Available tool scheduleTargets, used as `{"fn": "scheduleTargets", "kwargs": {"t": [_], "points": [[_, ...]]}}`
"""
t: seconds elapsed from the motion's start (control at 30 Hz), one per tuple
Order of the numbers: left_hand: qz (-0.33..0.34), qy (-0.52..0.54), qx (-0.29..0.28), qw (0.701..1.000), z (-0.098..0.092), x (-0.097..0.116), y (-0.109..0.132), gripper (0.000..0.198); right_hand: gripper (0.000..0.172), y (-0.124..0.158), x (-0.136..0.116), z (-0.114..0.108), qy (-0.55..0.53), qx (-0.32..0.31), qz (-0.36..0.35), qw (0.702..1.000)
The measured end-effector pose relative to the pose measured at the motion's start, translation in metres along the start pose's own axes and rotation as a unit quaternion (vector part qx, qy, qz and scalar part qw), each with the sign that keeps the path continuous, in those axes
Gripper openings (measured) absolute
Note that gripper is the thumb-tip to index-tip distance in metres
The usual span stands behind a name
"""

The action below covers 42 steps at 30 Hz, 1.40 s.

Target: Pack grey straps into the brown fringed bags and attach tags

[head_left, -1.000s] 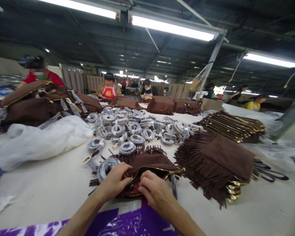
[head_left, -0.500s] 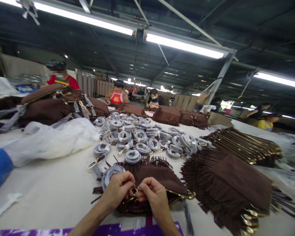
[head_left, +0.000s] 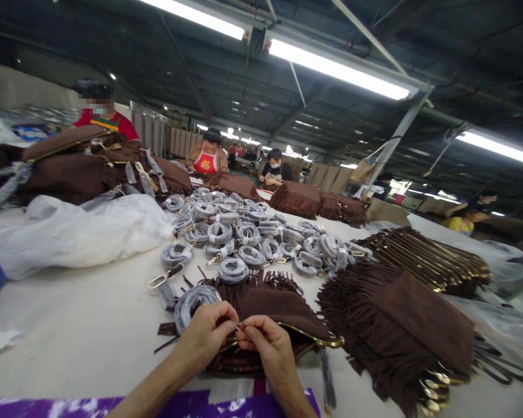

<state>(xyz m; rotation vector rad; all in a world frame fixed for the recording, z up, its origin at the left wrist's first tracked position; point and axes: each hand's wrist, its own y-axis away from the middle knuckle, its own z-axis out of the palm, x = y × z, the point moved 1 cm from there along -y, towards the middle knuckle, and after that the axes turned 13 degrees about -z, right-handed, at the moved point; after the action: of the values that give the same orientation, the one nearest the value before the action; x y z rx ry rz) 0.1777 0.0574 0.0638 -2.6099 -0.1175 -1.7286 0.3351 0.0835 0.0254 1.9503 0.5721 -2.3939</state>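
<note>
My left hand and my right hand meet at the frame edge of a dark brown fringed bag, fingertips pinched close together. Between them is a small piece, too small to name. The bag lies on the table with its gold-edged mouth toward me. A coiled strap in grey plastic wrap lies against the bag, just beyond my left hand. Another wrapped coil rests at the bag's far fringe.
Many wrapped strap coils are heaped ahead. Stacked fringed bags and a row of gold-framed bags stand at right. White plastic sheeting and piled bags lie left. Co-workers sit across the table.
The view has tilted and shifted slightly. Both hands stay pinched together at the bag's edge, with only a small movement of the fingers.
</note>
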Motion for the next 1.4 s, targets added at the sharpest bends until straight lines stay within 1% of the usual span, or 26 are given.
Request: {"fn": "scheduleTargets", "kwargs": {"t": [0.17,0.5,0.7,0.97,1.1,1.27,1.33,1.4], "points": [[0.020,-0.029,0.018,0.999,0.005,-0.003,-0.001,0.015,0.046,0.000,0.002,0.003,0.009,0.019,0.001,1.000],[0.019,-0.078,0.032,0.996,0.011,-0.007,0.000,0.013,0.040,0.000,-0.003,0.004,0.034,0.000,-0.015,0.999],[0.020,-0.071,0.040,0.996,0.011,-0.007,0.000,0.012,0.039,0.002,0.001,0.003,0.032,0.004,-0.020,0.999],[0.016,-0.094,0.038,0.995,0.013,-0.006,0.000,0.012,0.034,0.000,0.002,0.004,0.055,-0.004,-0.038,0.998],[0.009,-0.117,0.046,0.992,0.015,-0.008,0.000,0.012,0.027,0.002,0.005,0.004,0.107,-0.019,-0.064,0.992],[-0.023,-0.148,0.074,0.986,0.020,-0.006,0.005,0.013,0.020,0.004,0.005,0.005,0.205,-0.047,-0.146,0.967],[-0.024,-0.142,0.082,0.986,0.020,-0.006,0.006,0.014,0.019,0.005,0.004,0.006,0.211,-0.051,-0.169,0.961],[-0.016,-0.126,0.080,0.989,0.020,-0.006,0.005,0.015,0.019,0.005,0.003,0.006,0.191,-0.052,-0.177,0.964]]}}
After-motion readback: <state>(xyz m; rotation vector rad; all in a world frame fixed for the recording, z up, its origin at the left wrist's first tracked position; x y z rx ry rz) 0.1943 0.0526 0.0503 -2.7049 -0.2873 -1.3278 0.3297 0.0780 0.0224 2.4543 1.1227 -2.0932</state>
